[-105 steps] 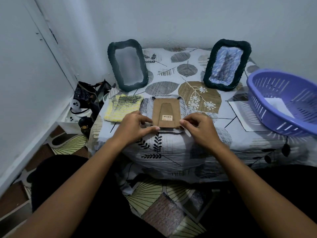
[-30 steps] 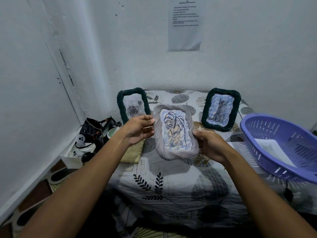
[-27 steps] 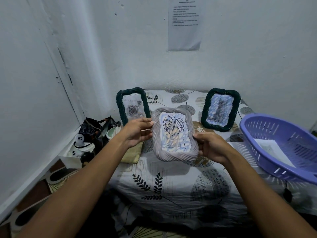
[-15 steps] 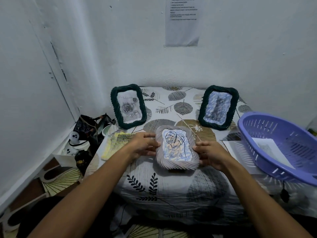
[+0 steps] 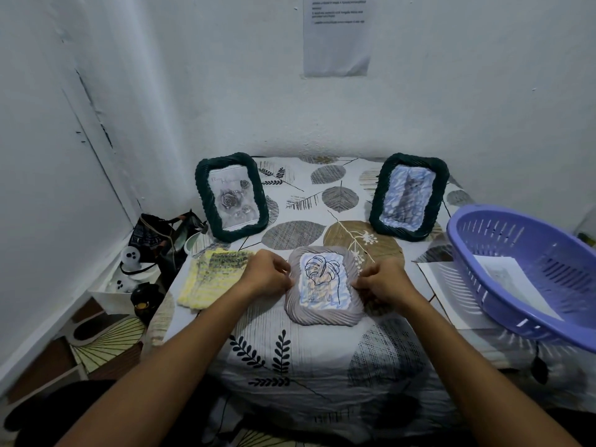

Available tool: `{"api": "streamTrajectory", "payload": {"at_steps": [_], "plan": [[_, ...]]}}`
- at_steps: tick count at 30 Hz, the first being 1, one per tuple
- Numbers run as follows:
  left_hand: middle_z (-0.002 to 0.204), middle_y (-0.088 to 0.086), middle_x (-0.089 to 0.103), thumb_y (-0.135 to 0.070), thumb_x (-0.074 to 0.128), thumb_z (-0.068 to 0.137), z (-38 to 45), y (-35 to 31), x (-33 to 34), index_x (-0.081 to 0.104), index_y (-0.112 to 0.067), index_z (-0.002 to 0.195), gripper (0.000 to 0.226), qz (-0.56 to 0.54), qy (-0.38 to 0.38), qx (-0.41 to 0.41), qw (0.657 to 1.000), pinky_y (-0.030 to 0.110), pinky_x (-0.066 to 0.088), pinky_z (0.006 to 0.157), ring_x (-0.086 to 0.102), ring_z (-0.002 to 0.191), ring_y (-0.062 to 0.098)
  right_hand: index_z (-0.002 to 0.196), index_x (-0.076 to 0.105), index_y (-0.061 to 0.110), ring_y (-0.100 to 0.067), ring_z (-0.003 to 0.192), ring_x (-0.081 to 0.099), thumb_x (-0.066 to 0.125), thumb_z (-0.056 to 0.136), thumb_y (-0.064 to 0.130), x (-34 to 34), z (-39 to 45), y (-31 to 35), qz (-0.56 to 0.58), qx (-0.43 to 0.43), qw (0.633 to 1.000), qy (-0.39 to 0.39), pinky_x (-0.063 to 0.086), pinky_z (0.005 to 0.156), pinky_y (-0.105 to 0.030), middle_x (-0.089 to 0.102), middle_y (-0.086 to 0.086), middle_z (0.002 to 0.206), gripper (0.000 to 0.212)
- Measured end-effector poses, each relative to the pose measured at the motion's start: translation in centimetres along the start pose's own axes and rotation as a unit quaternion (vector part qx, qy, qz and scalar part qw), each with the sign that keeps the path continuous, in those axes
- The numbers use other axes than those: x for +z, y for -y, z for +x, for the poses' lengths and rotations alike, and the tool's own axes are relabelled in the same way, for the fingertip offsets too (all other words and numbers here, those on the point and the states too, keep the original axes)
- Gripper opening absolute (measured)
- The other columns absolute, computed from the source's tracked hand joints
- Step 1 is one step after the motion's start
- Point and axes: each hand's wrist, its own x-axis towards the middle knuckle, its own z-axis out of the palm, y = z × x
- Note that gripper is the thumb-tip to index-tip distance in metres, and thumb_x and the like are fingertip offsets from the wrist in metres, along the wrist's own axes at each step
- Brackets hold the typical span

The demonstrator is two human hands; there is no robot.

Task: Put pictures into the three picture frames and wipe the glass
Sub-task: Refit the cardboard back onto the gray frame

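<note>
Left hand (image 5: 265, 275) curled, pinching the grey frame (image 5: 323, 287) at its nine o'clock edge, right hand (image 5: 383, 279) curled likewise at three o'clock, frame face-up on the tablecloth (image 5: 290, 356) between them, two dark green frames (image 5: 231, 196) standing toward twelve.

The grey frame (image 5: 324, 287), lifted and turned picture-side up, has come back down, seemingly resting on the table.

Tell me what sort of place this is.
Probably a corner of a home room, set up as a small work spot: a low surface under a leaf-print cloth against bare white walls, a printed sheet stuck up, bags and clutter on the floor.
</note>
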Motion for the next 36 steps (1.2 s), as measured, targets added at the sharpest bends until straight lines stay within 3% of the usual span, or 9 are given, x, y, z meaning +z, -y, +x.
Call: {"api": "streamTrajectory", "payload": {"at_steps": [3,6,9,11,13,15,19,24,36], "plan": [[0.103,0.003,0.071,-0.03,0.083,0.069,-0.5,0.2,-0.3,0.072,-0.012,0.108,0.045,0.152,-0.022,0.108,0.982,0.024,0.046,0.076,0.066,0.094,0.018,0.103,0.07,0.006,-0.02,0.084,0.066,0.076,0.08,0.018,0.2,-0.2,-0.4,-0.061,-0.077,0.995,0.001,0.057,0.08,-0.04,0.071,-0.009,0.096,0.027],[0.128,0.005,0.061,-0.07,0.072,0.06,-1.1,0.8,-0.5,0.061,-0.011,0.125,0.088,0.193,0.055,0.2,0.959,0.035,0.042,0.1,0.055,0.117,0.021,0.135,0.05,0.013,-0.022,0.113,0.055,0.077,0.076,0.037,-0.2,-1.1,-0.9,-0.098,-0.159,0.981,0.061,0.049,0.097,-0.042,0.052,-0.011,0.135,0.069],[0.153,0.007,0.033,-0.092,0.045,0.051,-1.6,2.2,-0.3,0.035,-0.012,0.146,0.125,0.29,0.111,0.225,0.924,0.051,0.007,0.119,0.022,0.144,0.022,0.15,0.026,0.014,-0.024,0.14,0.03,0.076,0.063,0.063,-0.8,-2.0,-1.6,-0.172,-0.181,0.961,0.117,0.029,0.114,-0.044,0.023,-0.005,0.157,0.112],[0.161,0.005,0.009,-0.096,0.036,0.052,-1.9,3.0,-0.1,0.013,-0.012,0.153,0.134,0.307,0.132,0.221,0.916,0.046,-0.008,0.119,-0.001,0.148,0.019,0.152,0.014,0.012,-0.02,0.147,0.009,0.075,0.058,0.068,-0.6,-2.4,-2.0,-0.229,-0.18,0.948,0.13,0.01,0.12,-0.043,0.009,-0.004,0.161,0.126],[0.161,0.002,-0.002,-0.097,0.028,0.052,-2.4,3.3,0.2,0.002,-0.013,0.154,0.134,0.314,0.136,0.226,0.912,0.038,-0.013,0.117,-0.011,0.147,0.015,0.153,0.007,0.012,-0.02,0.148,-0.002,0.076,0.061,0.064,-0.4,-3.0,-2.0,-0.246,-0.17,0.946,0.127,-0.002,0.117,-0.04,0.003,-0.003,0.161,0.126],[0.161,0.001,-0.005,-0.096,0.025,0.054,-2.5,3.6,0.3,0.0,-0.014,0.154,0.132,0.322,0.124,0.233,0.909,0.035,-0.014,0.115,-0.012,0.147,0.013,0.153,0.006,0.013,-0.021,0.147,-0.004,0.075,0.065,0.061,-0.2,-3.5,-1.8,-0.244,-0.165,0.948,0.117,-0.005,0.115,-0.035,0.001,-0.004,0.161,0.122],[0.161,-0.001,-0.003,-0.097,0.026,0.054,-2.1,3.8,0.5,0.004,-0.015,0.154,0.131,0.319,0.115,0.238,0.91,0.036,-0.015,0.115,-0.012,0.146,0.012,0.153,0.006,0.013,-0.022,0.147,-0.005,0.073,0.071,0.057,-0.3,-4.0,-1.0,-0.246,-0.156,0.95,0.11,-0.002,0.116,-0.041,-0.002,-0.003,0.161,0.115],[0.161,0.001,0.003,-0.079,0.052,0.073,-1.6,3.2,0.3,0.01,-0.012,0.154,0.113,0.318,0.108,0.237,0.912,0.041,-0.013,0.118,-0.008,0.148,0.014,0.154,0.009,0.013,-0.02,0.147,-0.005,0.074,0.07,0.058,-0.2,-3.3,-0.9,-0.24,-0.157,0.951,0.111,-0.003,0.117,-0.038,0.0,-0.005,0.161,0.115],[0.161,0.004,0.008,-0.078,0.056,0.071,-1.1,2.8,0.2,0.016,-0.011,0.153,0.113,0.327,0.11,0.234,0.909,0.046,-0.008,0.119,-0.004,0.148,0.017,0.153,0.013,0.011,-0.018,0.148,0.002,0.074,0.063,0.067,0.0,-2.0,-1.3,-0.26,-0.162,0.945,0.115,-0.002,0.12,-0.04,0.007,-0.007,0.161,0.122]]}}
